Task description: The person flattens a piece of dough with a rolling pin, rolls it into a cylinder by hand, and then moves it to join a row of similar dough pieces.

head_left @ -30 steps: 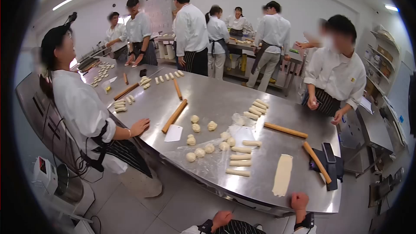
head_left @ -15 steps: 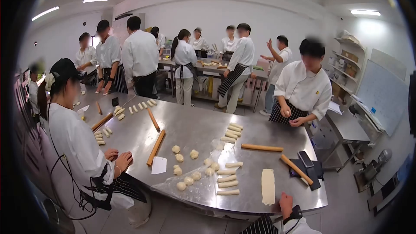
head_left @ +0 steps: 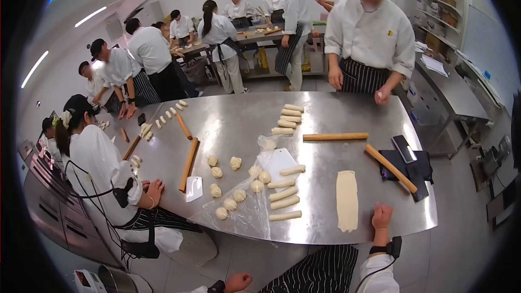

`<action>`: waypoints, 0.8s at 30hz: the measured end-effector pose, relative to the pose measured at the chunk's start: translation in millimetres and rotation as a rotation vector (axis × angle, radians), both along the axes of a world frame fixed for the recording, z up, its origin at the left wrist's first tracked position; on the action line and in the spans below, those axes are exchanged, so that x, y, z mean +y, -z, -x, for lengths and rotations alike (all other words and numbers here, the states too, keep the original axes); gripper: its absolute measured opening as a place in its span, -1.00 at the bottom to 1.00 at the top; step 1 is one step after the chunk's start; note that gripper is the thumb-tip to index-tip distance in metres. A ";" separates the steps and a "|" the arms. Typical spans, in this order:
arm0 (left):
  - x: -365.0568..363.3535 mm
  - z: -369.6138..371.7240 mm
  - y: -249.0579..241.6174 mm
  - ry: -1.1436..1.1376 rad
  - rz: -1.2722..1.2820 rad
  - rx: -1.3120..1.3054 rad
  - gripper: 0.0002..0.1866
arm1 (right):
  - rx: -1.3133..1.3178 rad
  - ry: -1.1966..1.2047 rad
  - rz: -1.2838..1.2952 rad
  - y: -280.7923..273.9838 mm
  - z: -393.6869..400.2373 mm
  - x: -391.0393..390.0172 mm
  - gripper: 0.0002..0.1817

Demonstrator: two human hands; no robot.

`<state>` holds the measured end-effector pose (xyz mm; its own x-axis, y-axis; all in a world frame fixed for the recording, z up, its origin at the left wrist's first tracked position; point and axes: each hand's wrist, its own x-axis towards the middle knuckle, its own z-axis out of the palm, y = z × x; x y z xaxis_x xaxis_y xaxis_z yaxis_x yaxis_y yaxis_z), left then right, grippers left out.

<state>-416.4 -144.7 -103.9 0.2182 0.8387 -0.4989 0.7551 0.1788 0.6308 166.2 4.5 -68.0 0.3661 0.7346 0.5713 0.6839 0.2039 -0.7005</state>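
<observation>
My right hand (head_left: 382, 215) rests as a fist on the steel table near its front edge, with nothing visible in it. Left of it lies a flat, long sheet of dough (head_left: 347, 201). My left hand (head_left: 237, 281) is curled closed below the table edge, beside my striped apron (head_left: 312, 271), and nothing shows in it. Dough rolls (head_left: 284, 203) lie in a column left of the sheet, with a white scraper (head_left: 279, 164) partly beneath clear plastic film (head_left: 247, 222). Several dough balls (head_left: 230, 204) sit in and around the film. A rolling pin (head_left: 391, 168) lies beyond my right hand.
Another rolling pin (head_left: 335, 137) lies across the middle of the steel table (head_left: 325, 114). A phone (head_left: 404, 149) rests on dark cloth at the right. One co-worker (head_left: 374, 43) stands across the table, another (head_left: 97, 163) at the left. A metal pot (head_left: 116, 279) is at lower left.
The view has tilted down and shifted, so my left hand and more of my apron now show. The person across has moved closer to the table and parted their hands. My right fist stays near the dough sheet.
</observation>
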 end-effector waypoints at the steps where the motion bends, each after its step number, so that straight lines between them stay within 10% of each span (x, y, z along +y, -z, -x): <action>1: -0.5 7.2 6.5 0.017 0.022 -0.008 -0.68 | 0.412 0.093 0.001 36.1 -3.6 6.5 -0.59; 6: 24.3 66.6 89.7 0.796 0.172 0.269 -0.66 | -0.150 0.027 0.061 -15.6 60.3 -103.6 -0.62; 11: 46.7 -27.8 63.7 0.120 -0.100 0.072 -0.75 | 0.310 0.239 0.733 78.9 107.1 -342.1 -0.51; 14: 39.1 -89.3 49.3 -0.020 -0.320 -0.162 -0.83 | -0.090 0.175 1.452 152.3 105.8 -575.2 -0.52; 15: 32.5 -100.1 49.6 -0.006 -0.351 -0.203 -0.83 | 0.190 0.362 1.704 72.4 120.3 -553.8 -0.55; 19: 46.8 -149.1 -18.5 -0.135 -0.683 -0.465 -0.72 | -0.003 0.406 1.327 91.7 63.7 -572.7 -0.53; 24: 105.0 -161.7 -65.0 -0.057 -1.000 -0.546 -0.67 | 0.119 0.619 0.798 67.7 -18.1 -352.5 -0.49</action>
<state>-254.6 -39.7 -38.9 0.1500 0.8229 0.5480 0.3432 -0.5632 0.7517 184.3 -348.0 -135.6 0.8341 0.5474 -0.0676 0.4274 -0.7190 -0.5481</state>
